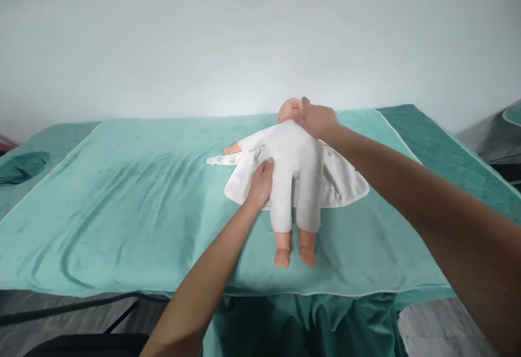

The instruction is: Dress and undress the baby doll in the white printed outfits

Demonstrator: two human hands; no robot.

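The doll lies, feet toward the camera, over a spread white garment on the teal sheet. Left hand — at the doll's hip, fingers partly hidden, grip indeterminable. Right hand — against the head and neck, fingers partly hidden, grip likewise indeterminable.

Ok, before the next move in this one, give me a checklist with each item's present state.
1. Left hand at the doll's side: ok.
2. Right hand at its head: ok.
3. White garment showing on both sides of the doll: ok.
4. Feet clear of the garment: ok.
5. Doll's arm beyond the right forearm visible: not ok, hidden.
6. Fingers supporting the head underneath: cannot tell.
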